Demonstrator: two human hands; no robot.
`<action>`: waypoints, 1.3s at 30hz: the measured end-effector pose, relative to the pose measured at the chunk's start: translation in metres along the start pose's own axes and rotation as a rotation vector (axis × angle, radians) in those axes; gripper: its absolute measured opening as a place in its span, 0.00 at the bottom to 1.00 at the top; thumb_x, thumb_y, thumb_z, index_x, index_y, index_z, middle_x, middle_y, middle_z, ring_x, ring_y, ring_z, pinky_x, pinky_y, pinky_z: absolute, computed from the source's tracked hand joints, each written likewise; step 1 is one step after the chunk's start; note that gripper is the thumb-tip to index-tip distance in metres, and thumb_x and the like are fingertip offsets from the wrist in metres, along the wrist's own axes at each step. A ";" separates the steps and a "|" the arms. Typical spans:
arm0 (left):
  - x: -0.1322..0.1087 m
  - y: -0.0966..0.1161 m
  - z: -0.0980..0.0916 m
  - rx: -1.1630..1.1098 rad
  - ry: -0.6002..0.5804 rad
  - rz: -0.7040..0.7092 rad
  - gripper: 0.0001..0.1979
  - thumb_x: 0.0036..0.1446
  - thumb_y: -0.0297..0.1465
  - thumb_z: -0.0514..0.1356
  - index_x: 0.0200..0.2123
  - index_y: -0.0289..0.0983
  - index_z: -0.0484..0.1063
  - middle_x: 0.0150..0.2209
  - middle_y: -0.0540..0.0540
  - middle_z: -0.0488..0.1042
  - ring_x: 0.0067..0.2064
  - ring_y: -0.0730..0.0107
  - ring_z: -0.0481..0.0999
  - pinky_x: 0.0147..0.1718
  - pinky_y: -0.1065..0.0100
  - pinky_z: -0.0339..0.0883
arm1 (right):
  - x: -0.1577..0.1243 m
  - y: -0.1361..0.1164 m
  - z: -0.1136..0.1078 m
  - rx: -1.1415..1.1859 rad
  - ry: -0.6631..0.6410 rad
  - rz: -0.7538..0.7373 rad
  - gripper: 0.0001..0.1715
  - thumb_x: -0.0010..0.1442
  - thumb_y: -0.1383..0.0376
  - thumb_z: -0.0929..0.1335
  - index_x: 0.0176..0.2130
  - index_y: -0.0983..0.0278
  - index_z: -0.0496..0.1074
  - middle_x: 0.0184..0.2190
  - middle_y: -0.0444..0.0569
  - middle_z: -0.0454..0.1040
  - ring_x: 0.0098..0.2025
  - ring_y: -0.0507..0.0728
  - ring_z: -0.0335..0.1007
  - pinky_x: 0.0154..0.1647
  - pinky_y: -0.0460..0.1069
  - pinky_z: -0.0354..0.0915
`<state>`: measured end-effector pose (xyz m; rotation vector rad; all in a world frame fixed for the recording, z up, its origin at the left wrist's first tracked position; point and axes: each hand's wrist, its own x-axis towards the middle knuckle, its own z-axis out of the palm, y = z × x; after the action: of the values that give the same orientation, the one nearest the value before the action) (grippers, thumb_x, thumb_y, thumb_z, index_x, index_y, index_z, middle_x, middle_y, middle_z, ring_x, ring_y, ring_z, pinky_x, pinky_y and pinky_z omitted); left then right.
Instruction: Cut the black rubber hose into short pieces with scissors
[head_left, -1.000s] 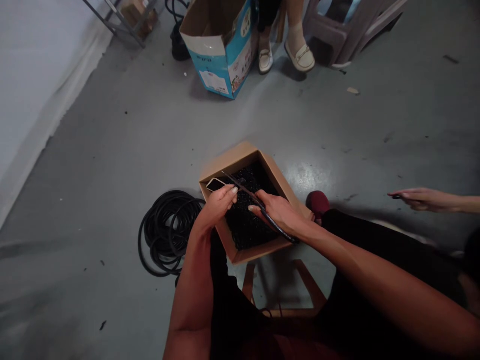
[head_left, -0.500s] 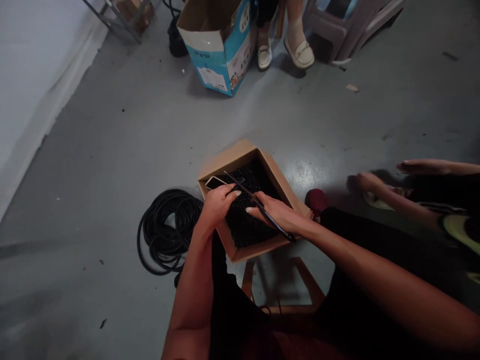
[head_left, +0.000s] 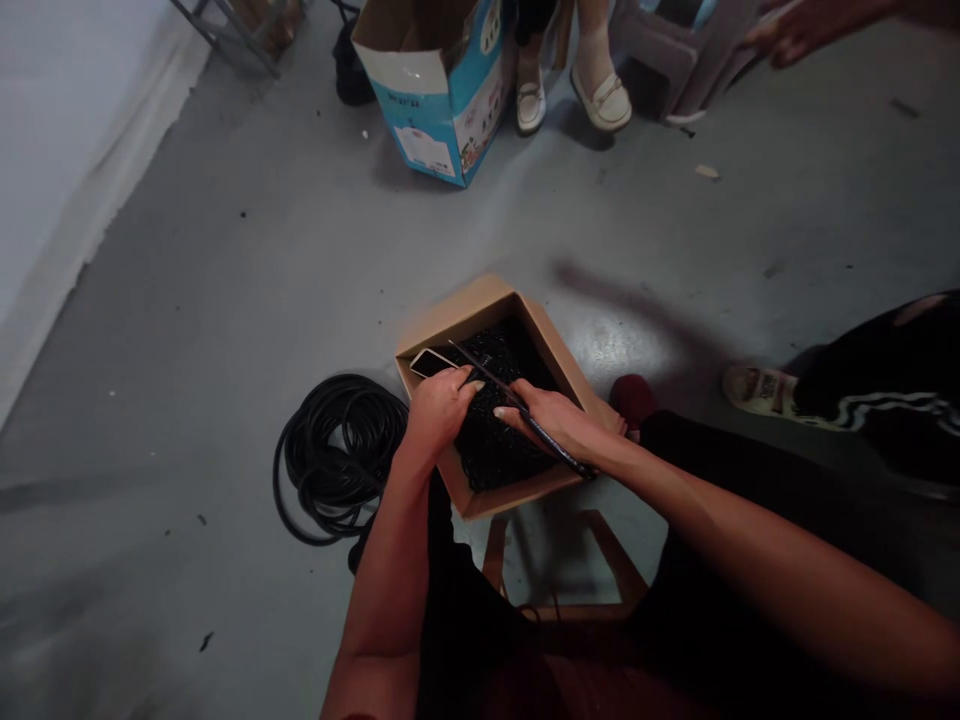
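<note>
Your left hand [head_left: 441, 410] is curled closed against the thin black cable [head_left: 487, 382], and your right hand [head_left: 551, 425] clamps it further along. The cable lies diagonally over the black coil [head_left: 499, 440] inside the cardboard box [head_left: 457, 325].

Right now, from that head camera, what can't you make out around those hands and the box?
Head view only:
- The left hand partly hides the flat object at the corner of the cardboard box, so I cannot tell what it is.
- That hand and the right hand hide whether their fingers close on the thin dark strand.
- The black mass in the box is too dark to separate.
- The top edge cuts off the person's legs.
</note>
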<state>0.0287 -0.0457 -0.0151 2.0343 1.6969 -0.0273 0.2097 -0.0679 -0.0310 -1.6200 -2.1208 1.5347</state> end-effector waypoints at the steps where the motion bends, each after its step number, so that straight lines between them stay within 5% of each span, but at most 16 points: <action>1: 0.000 0.000 -0.001 0.017 -0.021 -0.005 0.17 0.61 0.32 0.52 0.49 0.32 0.73 0.46 0.37 0.76 0.47 0.57 0.74 0.46 0.63 0.64 | 0.000 0.000 0.000 -0.012 -0.004 0.005 0.15 0.63 0.52 0.58 0.37 0.61 0.61 0.32 0.52 0.74 0.34 0.61 0.71 0.30 0.48 0.55; 11: -0.002 0.006 -0.006 0.118 -0.138 -0.046 0.15 0.62 0.33 0.50 0.42 0.34 0.74 0.44 0.40 0.77 0.46 0.60 0.74 0.45 0.65 0.64 | 0.001 0.004 0.001 -0.189 -0.059 0.051 0.21 0.64 0.49 0.57 0.42 0.63 0.63 0.34 0.54 0.76 0.37 0.63 0.73 0.29 0.47 0.52; 30: 0.001 -0.004 0.003 0.221 -0.456 -0.047 0.16 0.61 0.34 0.49 0.39 0.33 0.75 0.42 0.37 0.77 0.42 0.59 0.76 0.40 0.65 0.65 | -0.001 0.010 0.006 -0.353 -0.187 0.046 0.23 0.64 0.51 0.58 0.46 0.66 0.66 0.36 0.61 0.77 0.41 0.69 0.74 0.36 0.54 0.63; 36: 0.002 -0.003 0.001 0.178 -0.458 -0.066 0.16 0.61 0.33 0.49 0.37 0.33 0.76 0.39 0.37 0.77 0.38 0.61 0.76 0.37 0.66 0.64 | 0.000 0.014 0.006 -0.349 -0.184 0.059 0.23 0.63 0.50 0.59 0.45 0.65 0.67 0.34 0.60 0.77 0.40 0.68 0.74 0.35 0.54 0.62; 39: 0.001 -0.001 -0.002 -0.007 -0.356 -0.039 0.17 0.62 0.34 0.48 0.39 0.34 0.75 0.37 0.41 0.77 0.36 0.65 0.74 0.36 0.68 0.63 | 0.001 0.012 -0.004 -0.257 -0.106 0.094 0.22 0.62 0.49 0.60 0.42 0.63 0.67 0.32 0.57 0.76 0.37 0.66 0.74 0.33 0.51 0.61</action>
<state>0.0272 -0.0436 -0.0143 1.8578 1.5074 -0.3735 0.2201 -0.0652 -0.0384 -1.7752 -2.4182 1.4538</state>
